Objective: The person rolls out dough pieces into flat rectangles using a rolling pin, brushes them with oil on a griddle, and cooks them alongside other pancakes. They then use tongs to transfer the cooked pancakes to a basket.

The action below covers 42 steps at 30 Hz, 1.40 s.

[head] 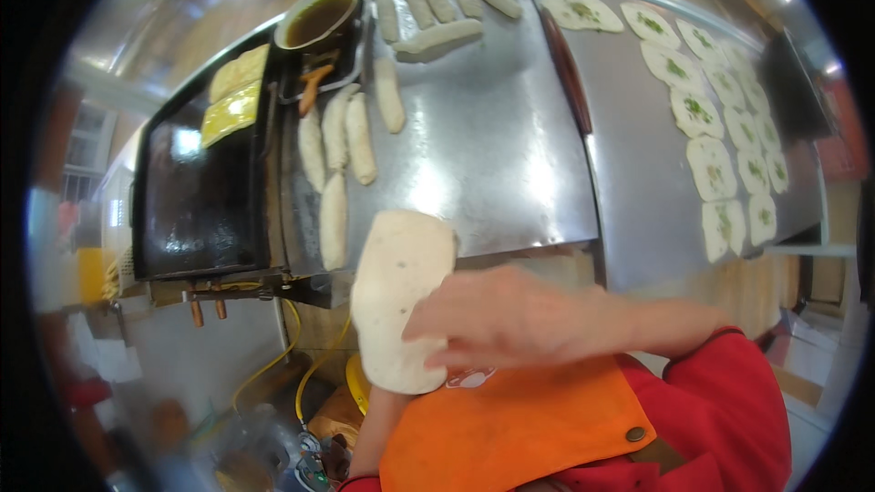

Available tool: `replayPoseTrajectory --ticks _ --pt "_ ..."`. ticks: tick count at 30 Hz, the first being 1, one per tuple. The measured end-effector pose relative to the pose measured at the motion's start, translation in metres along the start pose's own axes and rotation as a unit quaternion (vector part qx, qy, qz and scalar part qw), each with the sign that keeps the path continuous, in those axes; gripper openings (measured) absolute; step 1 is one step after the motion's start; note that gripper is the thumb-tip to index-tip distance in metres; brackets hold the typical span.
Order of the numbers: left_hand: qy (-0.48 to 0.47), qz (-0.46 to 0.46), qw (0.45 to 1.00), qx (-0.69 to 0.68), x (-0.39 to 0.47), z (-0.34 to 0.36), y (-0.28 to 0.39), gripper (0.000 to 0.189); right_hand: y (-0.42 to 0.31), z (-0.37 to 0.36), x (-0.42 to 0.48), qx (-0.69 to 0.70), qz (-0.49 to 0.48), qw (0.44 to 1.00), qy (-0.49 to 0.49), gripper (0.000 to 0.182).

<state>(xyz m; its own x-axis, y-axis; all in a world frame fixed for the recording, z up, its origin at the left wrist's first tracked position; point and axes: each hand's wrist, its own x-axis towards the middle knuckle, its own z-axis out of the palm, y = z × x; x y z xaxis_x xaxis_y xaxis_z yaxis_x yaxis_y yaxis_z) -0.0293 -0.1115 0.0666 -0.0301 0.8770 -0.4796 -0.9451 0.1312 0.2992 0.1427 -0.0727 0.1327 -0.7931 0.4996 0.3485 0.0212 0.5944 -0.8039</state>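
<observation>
A flat oval sheet of dough lies over my left forearm, and my left hand is hidden beneath it. My right hand, slightly blurred, is at the right side of this sheet, its fingers over the dough's lower right part. Rolled dough pieces lie on the metal worktop, some at its left side and others along its far edge. On the right worktop, flattened dough pieces topped with chopped greens lie in rows.
A black griddle at the left holds two flatbreads. Beside it are a bowl of brown liquid and a wooden-handled brush. A dark wooden rolling pin lies between the worktops. Yellow hoses hang below.
</observation>
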Motion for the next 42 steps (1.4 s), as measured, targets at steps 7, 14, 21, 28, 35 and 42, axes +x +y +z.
replayPoseTrajectory --ticks 7,14,21,28,35,42 --pt "0.070 0.241 0.961 0.120 -0.043 -0.027 0.130 0.048 0.120 -0.011 0.087 -0.087 0.176 0.980 0.038 0.035" --pt "0.138 0.317 0.925 0.157 -0.037 -0.061 0.234 0.047 0.233 0.016 0.226 -0.340 0.092 0.927 0.127 0.047" --pt "0.152 0.304 0.922 0.185 -0.002 -0.069 0.316 0.046 0.256 0.012 0.266 -0.246 0.171 0.949 0.101 0.032" --pt "0.106 0.258 0.935 0.217 0.058 -0.046 0.358 0.045 0.181 -0.019 0.259 -0.286 -0.002 0.949 0.135 0.027" --pt "0.052 0.220 0.939 0.259 0.113 0.005 0.361 0.044 0.214 -0.052 0.302 -0.166 0.179 0.958 0.154 0.028" --pt "0.043 0.214 0.920 0.325 0.140 0.048 0.353 0.042 0.229 -0.057 0.316 0.049 0.298 0.862 0.407 0.027"
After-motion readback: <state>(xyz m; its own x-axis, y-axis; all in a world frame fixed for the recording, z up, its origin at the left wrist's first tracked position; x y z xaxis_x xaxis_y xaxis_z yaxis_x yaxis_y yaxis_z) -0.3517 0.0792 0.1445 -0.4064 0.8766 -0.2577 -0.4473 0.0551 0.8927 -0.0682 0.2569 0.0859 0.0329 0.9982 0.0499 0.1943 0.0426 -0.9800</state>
